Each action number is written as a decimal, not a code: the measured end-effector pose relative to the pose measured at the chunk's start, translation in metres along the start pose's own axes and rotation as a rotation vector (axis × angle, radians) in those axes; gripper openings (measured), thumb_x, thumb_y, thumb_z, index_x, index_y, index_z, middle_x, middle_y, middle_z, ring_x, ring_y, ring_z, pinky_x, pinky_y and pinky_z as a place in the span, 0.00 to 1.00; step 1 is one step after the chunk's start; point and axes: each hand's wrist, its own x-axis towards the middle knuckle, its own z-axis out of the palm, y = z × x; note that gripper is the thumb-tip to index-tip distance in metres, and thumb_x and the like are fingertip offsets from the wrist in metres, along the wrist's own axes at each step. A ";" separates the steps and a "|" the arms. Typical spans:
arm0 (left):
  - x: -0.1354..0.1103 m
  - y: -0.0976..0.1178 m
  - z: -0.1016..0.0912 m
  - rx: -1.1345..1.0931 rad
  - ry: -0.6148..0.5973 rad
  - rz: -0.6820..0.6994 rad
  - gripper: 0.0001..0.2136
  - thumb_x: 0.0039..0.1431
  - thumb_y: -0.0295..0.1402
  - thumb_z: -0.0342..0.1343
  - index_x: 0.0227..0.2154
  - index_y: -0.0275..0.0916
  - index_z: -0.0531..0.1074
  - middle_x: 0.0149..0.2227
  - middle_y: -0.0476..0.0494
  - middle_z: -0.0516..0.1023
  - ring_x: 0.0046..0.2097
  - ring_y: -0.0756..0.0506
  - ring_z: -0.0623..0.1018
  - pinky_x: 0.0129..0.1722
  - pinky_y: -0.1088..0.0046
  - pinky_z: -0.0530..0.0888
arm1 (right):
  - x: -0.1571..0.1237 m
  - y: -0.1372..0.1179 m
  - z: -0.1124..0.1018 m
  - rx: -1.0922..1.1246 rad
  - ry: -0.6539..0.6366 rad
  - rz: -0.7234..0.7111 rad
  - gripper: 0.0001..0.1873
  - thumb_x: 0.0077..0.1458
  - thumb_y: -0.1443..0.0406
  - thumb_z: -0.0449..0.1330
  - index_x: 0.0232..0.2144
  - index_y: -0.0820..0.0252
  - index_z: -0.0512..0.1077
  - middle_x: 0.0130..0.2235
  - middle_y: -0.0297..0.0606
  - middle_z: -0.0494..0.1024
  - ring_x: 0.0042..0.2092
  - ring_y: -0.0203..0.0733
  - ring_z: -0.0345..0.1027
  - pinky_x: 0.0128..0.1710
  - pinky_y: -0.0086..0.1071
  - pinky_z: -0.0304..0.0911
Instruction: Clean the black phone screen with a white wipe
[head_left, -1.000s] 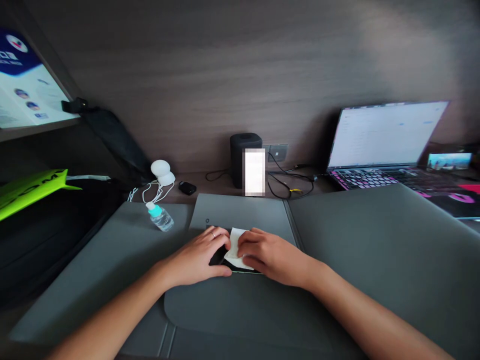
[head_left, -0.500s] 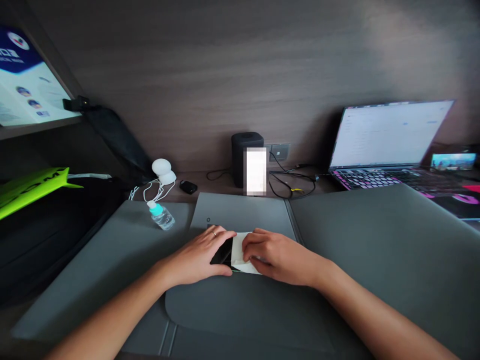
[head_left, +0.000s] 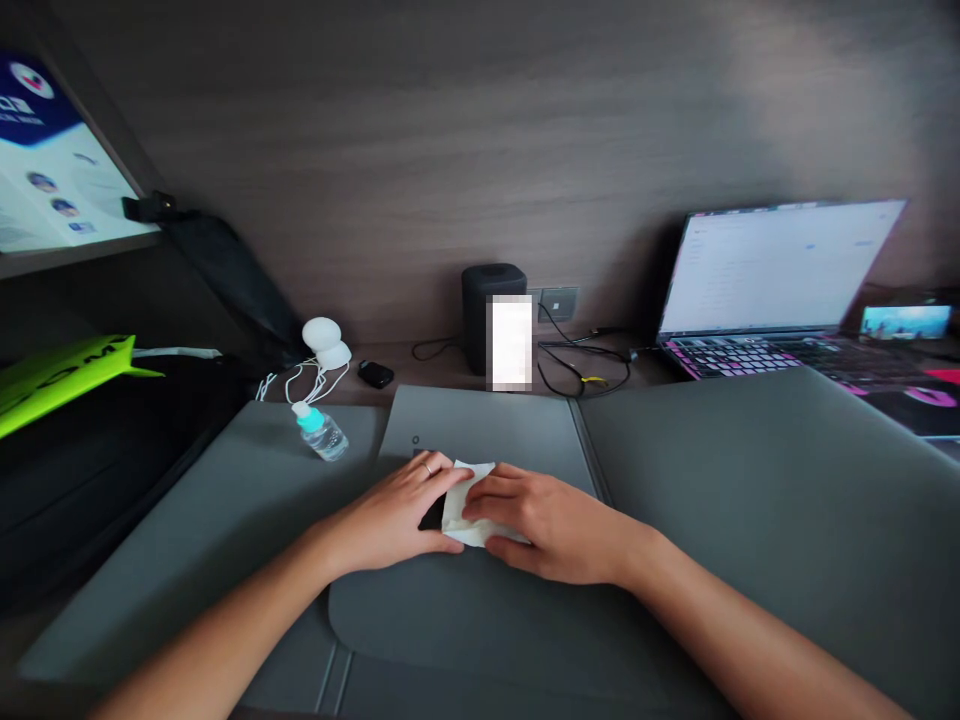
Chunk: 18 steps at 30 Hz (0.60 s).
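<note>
A black, glossy flat device that looks like a phone (head_left: pixel 431 515) lies on the grey mat, mostly hidden. My left hand (head_left: pixel 397 510) grips its left end, thumb along the near edge and fingers along the far edge. Over its face lies a white tissue (head_left: pixel 455 512). With bent fingers my right hand (head_left: pixel 532 515) holds this tissue and presses it down on the device. The tissue's left edge reaches close to my left thumb and forefinger. A small clear bottle (head_left: pixel 324 436) with a turquoise collar lies on the mat to the left.
Behind my hands stands a black speaker (head_left: pixel 480 285), with cables (head_left: pixel 585 360) beside it. An open laptop (head_left: pixel 772 270) is at the back right. A white round device (head_left: pixel 322 335) and a small black fob (head_left: pixel 375 374) sit back left, near a black bag (head_left: pixel 135 450).
My right hand has slid the tissue leftward across the device, covering more of its dark face. My left hand has stayed in place.
</note>
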 end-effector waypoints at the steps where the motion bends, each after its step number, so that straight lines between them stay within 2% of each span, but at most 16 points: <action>1: 0.000 0.000 0.000 -0.003 0.000 0.001 0.31 0.57 0.37 0.64 0.61 0.51 0.58 0.53 0.45 0.68 0.57 0.39 0.68 0.56 0.61 0.67 | 0.000 0.000 0.000 -0.002 -0.001 0.009 0.12 0.60 0.70 0.58 0.47 0.64 0.72 0.46 0.43 0.76 0.51 0.45 0.65 0.53 0.38 0.60; 5: 0.000 0.000 0.000 0.004 -0.014 -0.014 0.30 0.57 0.37 0.64 0.60 0.50 0.59 0.52 0.46 0.68 0.56 0.39 0.68 0.56 0.61 0.67 | -0.001 0.000 0.001 -0.036 0.019 0.066 0.14 0.62 0.66 0.58 0.50 0.62 0.71 0.47 0.43 0.76 0.49 0.46 0.66 0.50 0.40 0.62; 8: 0.000 0.000 0.001 0.009 -0.015 -0.015 0.30 0.57 0.37 0.63 0.61 0.50 0.58 0.53 0.45 0.67 0.56 0.39 0.67 0.56 0.61 0.67 | -0.001 0.000 0.001 -0.033 0.015 0.039 0.17 0.62 0.62 0.59 0.52 0.62 0.70 0.48 0.43 0.76 0.51 0.47 0.65 0.52 0.40 0.60; 12: 0.001 -0.001 0.001 -0.004 -0.010 -0.005 0.29 0.57 0.36 0.63 0.60 0.50 0.59 0.52 0.46 0.68 0.56 0.40 0.68 0.56 0.61 0.67 | 0.000 -0.001 0.001 -0.034 0.011 0.051 0.18 0.63 0.58 0.59 0.51 0.63 0.71 0.45 0.44 0.77 0.47 0.47 0.67 0.48 0.40 0.62; 15: 0.000 0.000 0.000 0.004 -0.011 -0.008 0.30 0.57 0.37 0.63 0.61 0.50 0.59 0.52 0.45 0.67 0.56 0.39 0.67 0.56 0.60 0.67 | 0.000 0.000 0.002 -0.028 0.018 0.014 0.23 0.61 0.55 0.60 0.53 0.63 0.70 0.49 0.46 0.75 0.52 0.49 0.65 0.52 0.41 0.61; 18: 0.000 0.000 0.000 -0.001 -0.009 -0.006 0.29 0.57 0.37 0.63 0.60 0.50 0.59 0.52 0.45 0.67 0.56 0.39 0.68 0.55 0.60 0.68 | 0.000 0.000 0.002 -0.023 0.009 0.022 0.23 0.59 0.53 0.61 0.50 0.63 0.72 0.47 0.46 0.76 0.50 0.48 0.67 0.51 0.41 0.62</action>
